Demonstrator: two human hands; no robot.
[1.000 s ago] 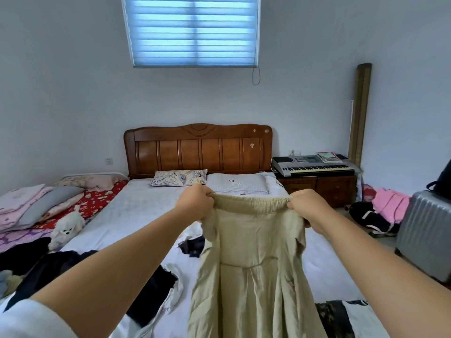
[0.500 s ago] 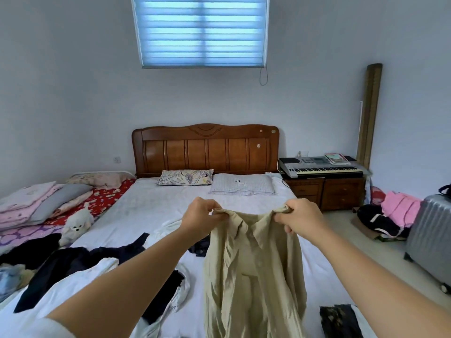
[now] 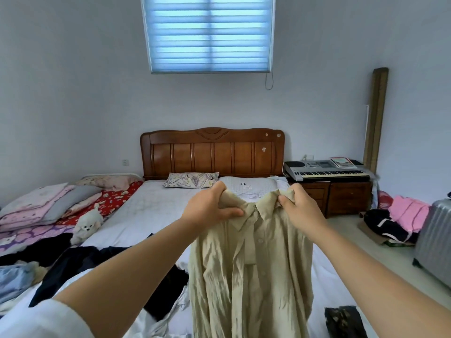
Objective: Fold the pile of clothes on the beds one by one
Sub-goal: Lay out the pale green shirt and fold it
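Head view, taken left to right: at the far left a second bed (image 3: 80, 211) carries folded pink and grey bedding (image 3: 41, 203), with a white plush dog (image 3: 86, 223) sitting at its edge. Below that, dark clothes (image 3: 80, 262) and a pale blue garment (image 3: 14, 281) lie in a loose pile across the near left of the main bed (image 3: 151, 211), whose white sheet runs back to a wooden headboard (image 3: 212, 152) and two pillows. A window with a blue blind (image 3: 210, 32) hangs above the headboard.

Both bare arms reach forward over the mattress. The left hand (image 3: 210, 211) has its grip clamped on one shoulder of a beige shirt (image 3: 251, 269), thumb lying across the front of the cloth and fingers curled behind it. The right hand (image 3: 300, 208) pinches the other shoulder, fingers closed on the fabric just beside the collar. The shirt hangs in the air between the two hands, front facing the camera, collar at the top and button placket running down the middle, wrinkled, its lower part falling out of the frame above the sheet.

Right of the shirt, a dark patterned garment (image 3: 344, 320) lies on the bed's near corner. Further right, a keyboard (image 3: 327, 169) rests on a wooden cabinet (image 3: 341, 198), pink and dark clothes (image 3: 395, 220) sit on the floor, and a silver suitcase (image 3: 434, 242) stands at the frame's edge.
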